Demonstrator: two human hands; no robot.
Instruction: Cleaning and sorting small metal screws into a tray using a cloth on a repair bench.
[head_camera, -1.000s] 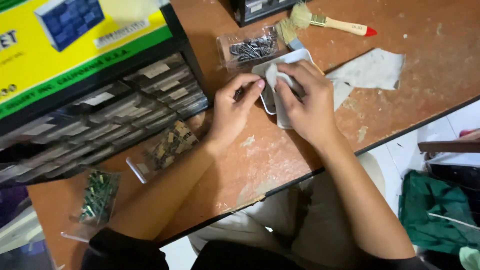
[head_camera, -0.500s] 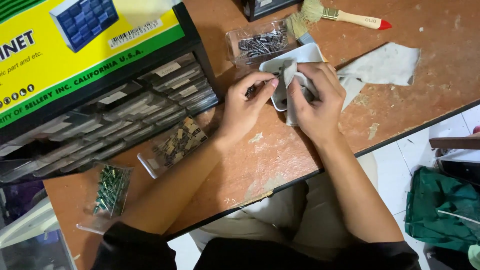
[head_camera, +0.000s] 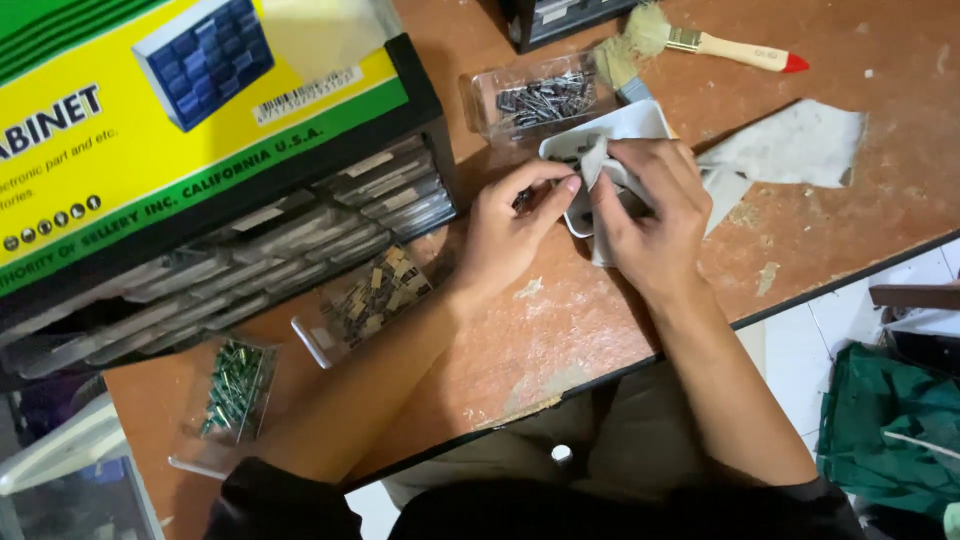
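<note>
A small white tray (head_camera: 640, 120) sits on the brown table, with a white cloth (head_camera: 597, 160) stuffed into it. My right hand (head_camera: 650, 215) presses down on the cloth inside the tray and grips it. At the tray's left edge, the thumb and fingers of my left hand (head_camera: 510, 225) pinch a small dark part (head_camera: 524, 201). Just behind the tray lies a clear plastic drawer (head_camera: 540, 97) of dark metal parts.
A black cabinet of small drawers (head_camera: 250, 255) stands at the left under a yellow and green box (head_camera: 150, 120). Pulled-out drawers hold brown parts (head_camera: 375, 295) and green parts (head_camera: 235, 385). A paintbrush (head_camera: 700, 42) and grey paper (head_camera: 800, 145) lie at the back right. The table edge (head_camera: 840, 280) runs diagonally.
Both hands stay at the white tray; my right hand has shifted a little over the cloth, and my left fingers have closed toward the tray's edge. The view has drifted slightly.
</note>
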